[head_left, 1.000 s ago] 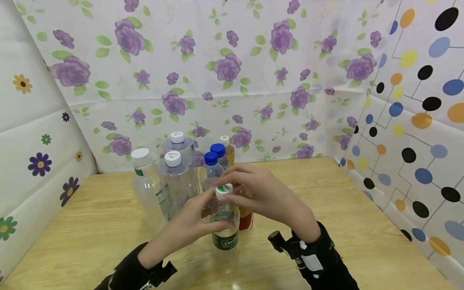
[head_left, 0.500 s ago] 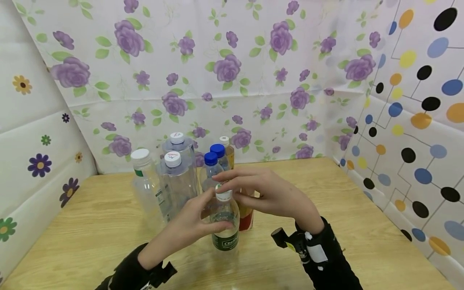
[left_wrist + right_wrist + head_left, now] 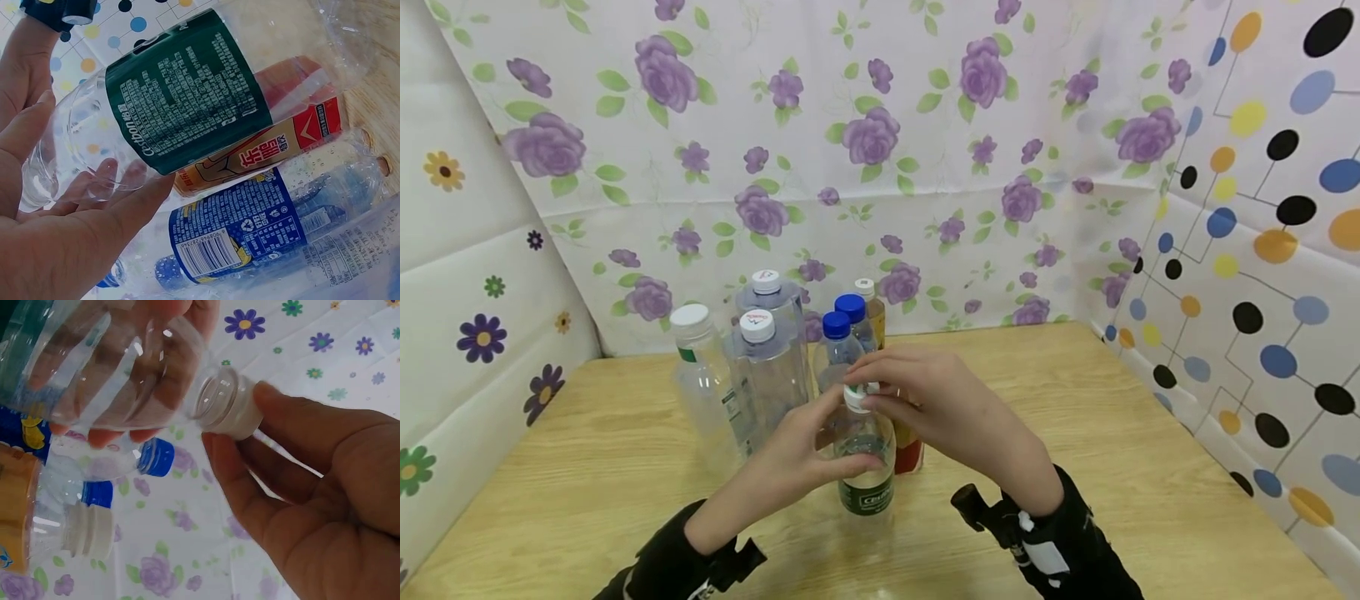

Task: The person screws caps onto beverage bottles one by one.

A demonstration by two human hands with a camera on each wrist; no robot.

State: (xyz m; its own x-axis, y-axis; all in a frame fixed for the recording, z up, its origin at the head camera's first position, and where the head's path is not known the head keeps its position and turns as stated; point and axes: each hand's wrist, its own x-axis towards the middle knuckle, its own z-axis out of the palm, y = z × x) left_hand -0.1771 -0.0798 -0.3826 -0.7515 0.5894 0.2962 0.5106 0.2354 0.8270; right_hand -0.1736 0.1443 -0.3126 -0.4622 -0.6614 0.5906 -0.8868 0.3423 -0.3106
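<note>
A clear bottle (image 3: 865, 454) with a dark green label stands upright on the wooden table (image 3: 1075, 433), near its front middle. Its body is gripped by the left hand (image 3: 801, 454), fingers curled round the clear upper part; the same grip is seen from below in the left wrist view. The white cap (image 3: 857, 396) is pinched by the right hand (image 3: 936, 404) between thumb and fingers, and is seated on the neck. The two hands are close together on the one bottle. Just behind it a red-labelled bottle (image 3: 908, 450) is seen, and two blue-capped bottles (image 3: 842, 333). To the left, three clear white-capped bottles (image 3: 752, 358) are grouped together.
</note>
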